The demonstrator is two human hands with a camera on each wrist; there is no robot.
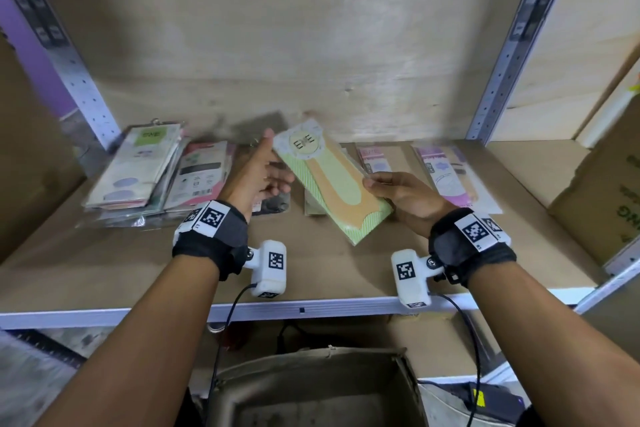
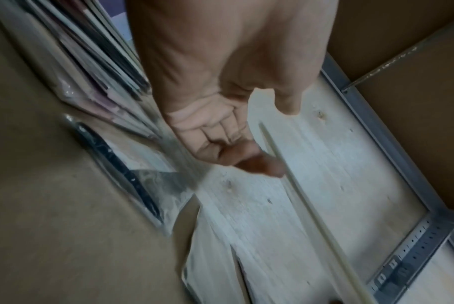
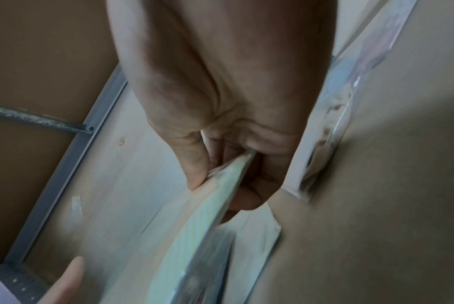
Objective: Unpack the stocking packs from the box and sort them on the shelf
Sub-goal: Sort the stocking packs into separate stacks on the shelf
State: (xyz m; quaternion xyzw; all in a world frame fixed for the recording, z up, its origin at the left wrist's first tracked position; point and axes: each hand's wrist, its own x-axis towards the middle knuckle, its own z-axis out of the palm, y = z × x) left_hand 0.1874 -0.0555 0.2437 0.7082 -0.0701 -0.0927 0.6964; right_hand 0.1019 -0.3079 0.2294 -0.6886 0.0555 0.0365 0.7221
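There, "EVE" on the green pack point(image 1: 330, 180)

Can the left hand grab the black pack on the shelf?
Probably yes. The left hand is open, holding nothing, and the black pack lies right beneath it, with nothing on top.

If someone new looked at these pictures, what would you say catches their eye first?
The eye lands first on the green and orange stocking pack, held tilted above the middle of the shelf; the right hand pinches its edge while the left hand hovers open beside it. Next comes the stack of packs at the shelf's left end, then the purple packs lying flat on the right.
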